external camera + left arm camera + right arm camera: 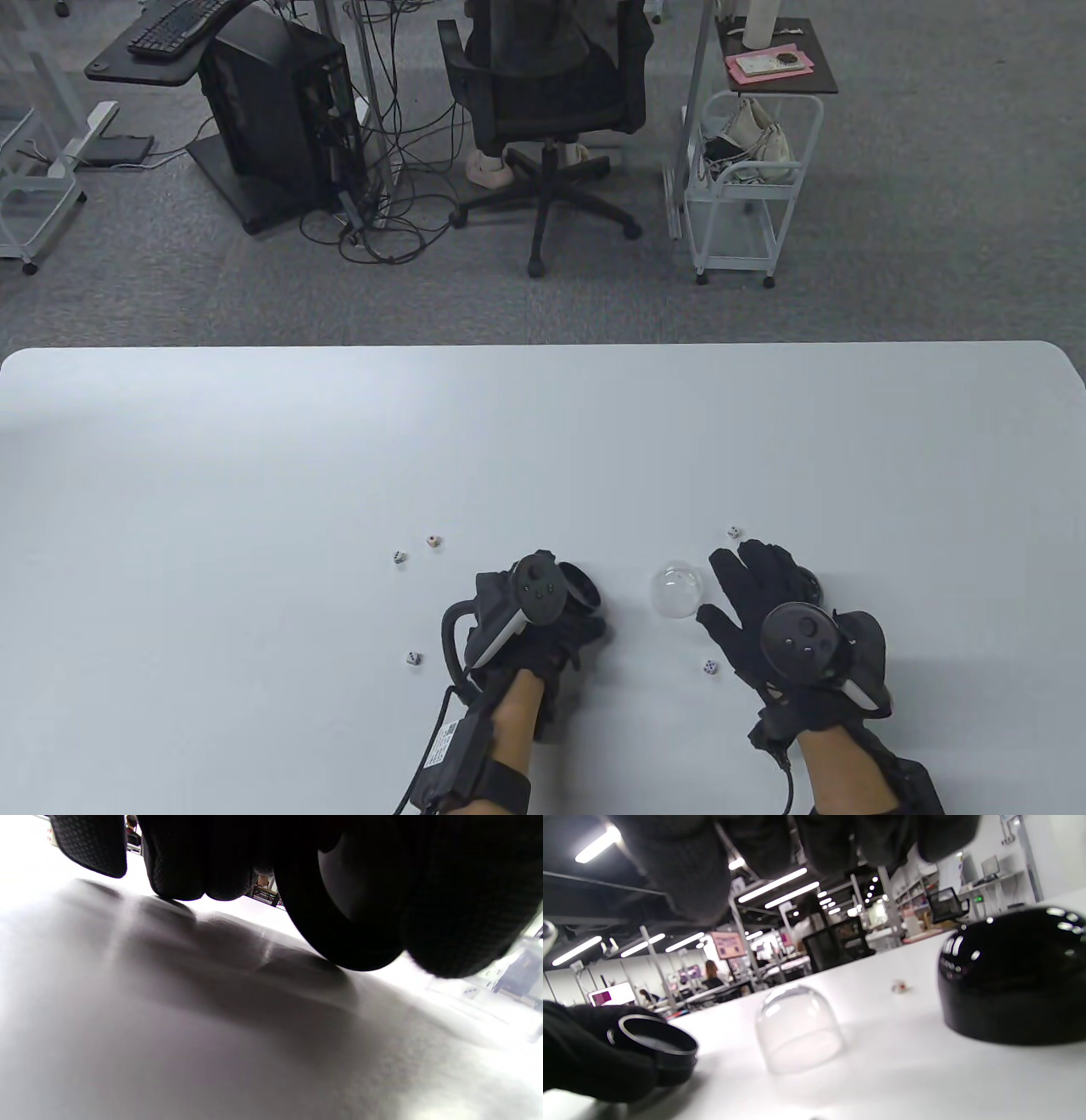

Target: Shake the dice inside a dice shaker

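1. My left hand (543,624) holds the black shaker base (659,1046) near the desk's (254,441) near edge.
2. My right hand (764,607) hovers spread, holding nothing, beside the clear dome (676,590).
3. Gather the scattered dice (413,659) first, I judge.

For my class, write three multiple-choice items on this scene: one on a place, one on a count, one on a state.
1. Where does the clear dome stand?
A. Between the two hands
B. At the table's far edge
C. On top of a die

2. How many dice lie loose in the table view?
A. Three
B. Five
C. Eight

3. What is the left hand doing?
A. Holding a black round base
B. Lying flat and empty
C. Pinching a die

Answers:
1 A: the dome sits on the table between the left hand and the right hand.
2 B: dice show at and.
3 A: the right wrist view shows its fingers around the base.
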Motion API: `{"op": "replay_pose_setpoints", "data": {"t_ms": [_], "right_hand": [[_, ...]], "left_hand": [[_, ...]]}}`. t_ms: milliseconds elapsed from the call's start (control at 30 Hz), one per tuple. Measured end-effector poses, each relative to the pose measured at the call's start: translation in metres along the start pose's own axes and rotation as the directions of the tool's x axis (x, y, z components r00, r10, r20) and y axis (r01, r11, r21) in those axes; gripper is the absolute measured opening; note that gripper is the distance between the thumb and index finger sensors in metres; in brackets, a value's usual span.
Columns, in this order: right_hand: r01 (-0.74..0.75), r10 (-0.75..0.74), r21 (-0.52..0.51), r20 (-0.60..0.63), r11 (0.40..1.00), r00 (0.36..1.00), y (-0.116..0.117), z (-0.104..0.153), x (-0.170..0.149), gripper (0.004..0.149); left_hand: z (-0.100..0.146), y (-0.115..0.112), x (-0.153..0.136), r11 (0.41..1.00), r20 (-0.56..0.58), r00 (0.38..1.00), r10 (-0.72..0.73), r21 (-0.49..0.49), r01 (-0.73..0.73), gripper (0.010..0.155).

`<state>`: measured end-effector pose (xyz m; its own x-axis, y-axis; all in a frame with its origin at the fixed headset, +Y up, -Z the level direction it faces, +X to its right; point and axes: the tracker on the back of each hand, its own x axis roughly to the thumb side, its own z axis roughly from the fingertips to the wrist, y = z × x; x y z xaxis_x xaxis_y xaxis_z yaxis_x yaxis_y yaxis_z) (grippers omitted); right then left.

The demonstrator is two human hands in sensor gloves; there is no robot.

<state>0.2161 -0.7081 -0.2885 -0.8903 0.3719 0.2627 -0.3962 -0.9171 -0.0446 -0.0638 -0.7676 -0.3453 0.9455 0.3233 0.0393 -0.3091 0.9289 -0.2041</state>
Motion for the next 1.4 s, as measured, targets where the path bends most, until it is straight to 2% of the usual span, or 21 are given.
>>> {"op": "replay_pose_setpoints", "data": {"t_ms": [233,367,467,633,1200,1400], "right_hand": [[-0.016,0.016,0.011,0.006,1.0,1.0,0.001,0.0,0.002,0.063],[-0.017,0.017,0.013,0.007,1.0,1.0,0.002,0.0,0.003,0.063],[-0.017,0.017,0.016,0.009,1.0,1.0,0.002,0.0,0.003,0.063],[-0.019,0.018,0.016,0.012,1.0,1.0,0.003,-0.001,0.003,0.063],[-0.015,0.015,0.023,0.007,1.0,1.0,0.003,0.0,0.003,0.063],[-0.015,0.015,0.028,0.004,0.999,1.0,0.003,0.0,0.003,0.063]], "left_hand": [[-0.007,-0.006,0.008,0.997,-0.041,0.999,-0.037,-0.066,0.034,0.104],[-0.012,-0.009,0.008,0.986,-0.092,0.996,0.0,-0.165,-0.015,0.104],[-0.015,-0.01,0.006,0.987,-0.108,0.994,0.022,-0.156,-0.039,0.104],[-0.019,-0.011,0.002,0.966,-0.148,0.987,0.068,-0.236,-0.102,0.103],[-0.017,-0.009,0.003,0.961,-0.183,0.982,0.034,-0.265,-0.083,0.105],[-0.015,-0.008,0.003,0.963,-0.163,0.987,0.011,-0.264,-0.054,0.103]]}}
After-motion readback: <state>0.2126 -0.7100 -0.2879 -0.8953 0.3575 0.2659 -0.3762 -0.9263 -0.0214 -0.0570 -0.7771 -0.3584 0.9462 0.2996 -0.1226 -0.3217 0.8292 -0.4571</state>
